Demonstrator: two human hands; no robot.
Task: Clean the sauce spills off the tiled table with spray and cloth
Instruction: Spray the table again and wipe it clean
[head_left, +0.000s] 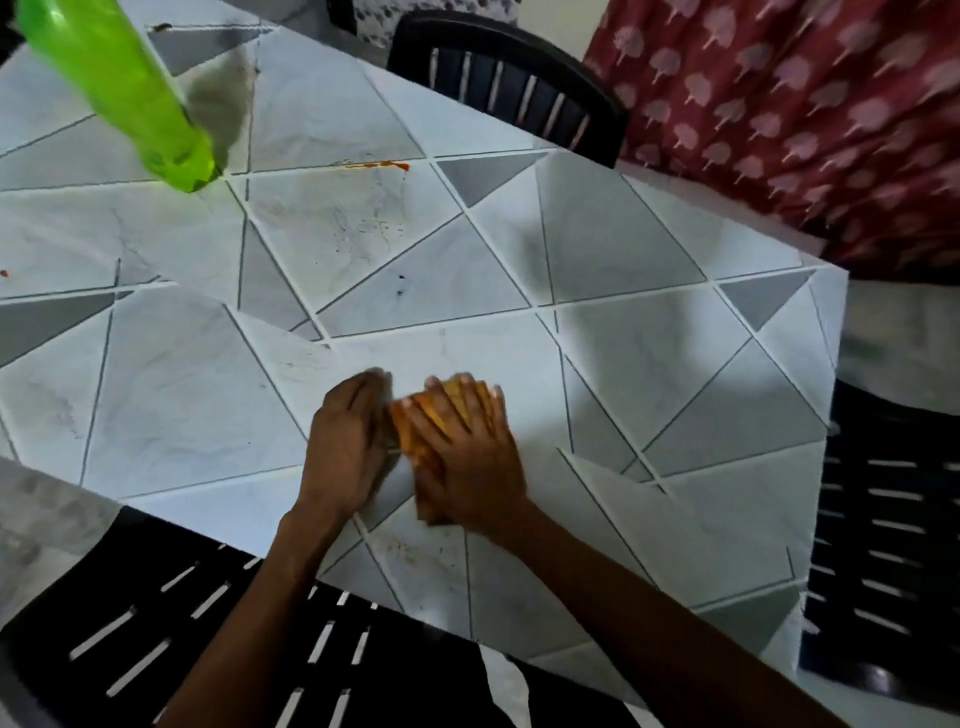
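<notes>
An orange cloth (415, 431), folded small, lies on the tiled table (649, 364) near its front edge. My right hand (467, 452) lies flat on top of the cloth with straight fingers. My left hand (348, 441) is at the cloth's left edge, fingers extended against it. A green spray bottle (124, 93) stands at the far left of the table. A red-orange sauce streak (382, 166) runs along a tile joint right of the bottle. A small red spot (4, 273) sits at the left edge. Faint orange smears (410, 551) mark the tile near my wrists.
Black slatted chairs stand at the front (208, 623), at the far side (519, 88) and at the right (883, 519). A red patterned curtain (805, 114) hangs behind the table's far right corner. The table's right edge (826, 415) drops to a pale floor.
</notes>
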